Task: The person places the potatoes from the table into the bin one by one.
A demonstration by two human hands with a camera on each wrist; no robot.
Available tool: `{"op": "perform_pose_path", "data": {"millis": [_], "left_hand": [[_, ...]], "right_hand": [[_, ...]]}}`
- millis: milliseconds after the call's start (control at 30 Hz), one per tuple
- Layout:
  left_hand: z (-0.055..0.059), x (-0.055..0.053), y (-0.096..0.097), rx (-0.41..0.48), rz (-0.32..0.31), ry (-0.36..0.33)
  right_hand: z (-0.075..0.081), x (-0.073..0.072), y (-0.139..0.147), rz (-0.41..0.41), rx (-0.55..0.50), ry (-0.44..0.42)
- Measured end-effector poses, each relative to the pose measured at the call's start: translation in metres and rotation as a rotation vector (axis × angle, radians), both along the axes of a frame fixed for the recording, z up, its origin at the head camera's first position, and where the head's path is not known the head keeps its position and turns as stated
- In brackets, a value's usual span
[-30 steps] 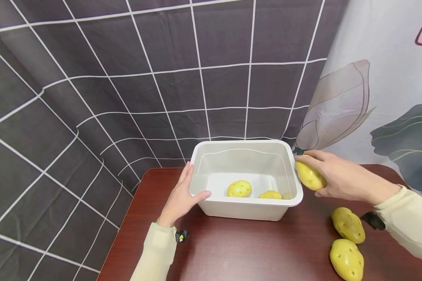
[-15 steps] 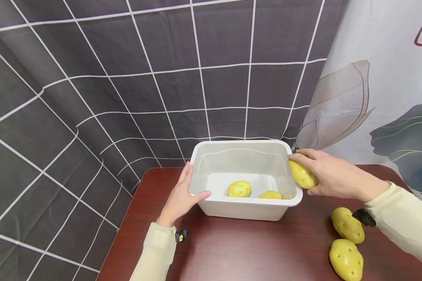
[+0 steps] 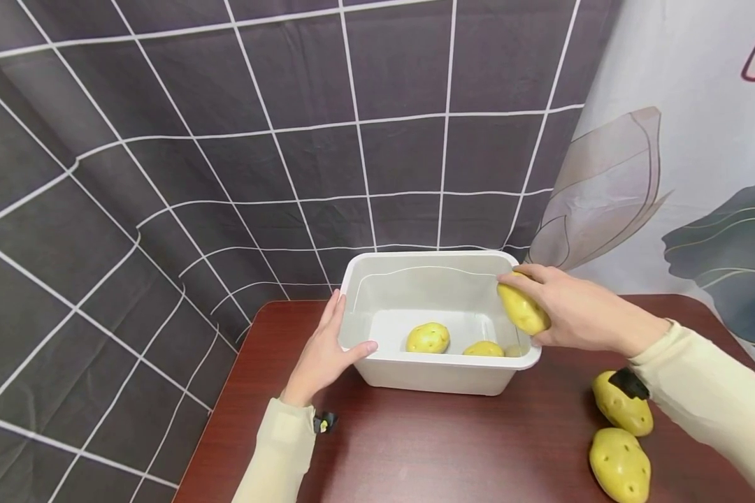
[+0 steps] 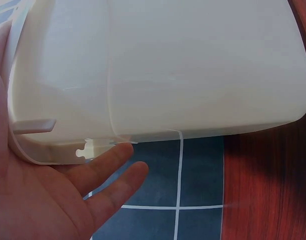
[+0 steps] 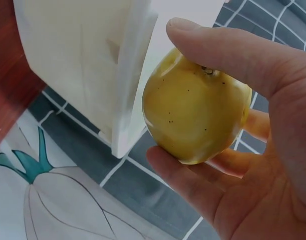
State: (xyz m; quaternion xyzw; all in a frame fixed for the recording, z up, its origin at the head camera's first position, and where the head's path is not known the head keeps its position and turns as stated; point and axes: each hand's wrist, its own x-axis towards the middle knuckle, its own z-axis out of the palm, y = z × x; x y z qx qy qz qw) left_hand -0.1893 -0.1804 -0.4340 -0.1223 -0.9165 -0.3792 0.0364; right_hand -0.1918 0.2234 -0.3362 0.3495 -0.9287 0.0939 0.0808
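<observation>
My right hand (image 3: 581, 311) grips a yellow potato (image 3: 523, 307) above the right rim of a white plastic bin (image 3: 440, 377). Seen from the right wrist, thumb and fingers wrap around the potato (image 5: 192, 110) beside the bin's edge. At the bin's left end rests my left hand (image 3: 323, 353), its thumb over the front corner of the rim and its fingers stretched along the outer side. In the left wrist view two fingers of the left hand (image 4: 48, 195) extend loosely below the bin's rim. Two potatoes lie inside on the bin's floor: one potato (image 3: 428, 338) near the middle, another potato (image 3: 484, 348) partly hidden by the front wall.
Right of the bin, two more potatoes lie on the dark red table, one potato (image 3: 623, 405) behind the other potato (image 3: 620, 464). A dark gridded cloth (image 3: 403, 154) hangs close behind the bin, and a white patterned curtain (image 3: 679, 230) hangs at the right.
My right hand has moved left with its potato, from just outside the bin's right side to over its rim. The left hand and the bin have stayed in place.
</observation>
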Motion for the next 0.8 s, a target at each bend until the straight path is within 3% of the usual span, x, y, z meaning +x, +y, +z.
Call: {"op": "perform_pose_path", "data": {"millis": [800], "left_hand": [[-0.001,0.0,0.0,0.008,0.003,0.005]], "right_hand": [[-0.006,-0.006,-0.023,0.034,0.011,-0.06]]}}
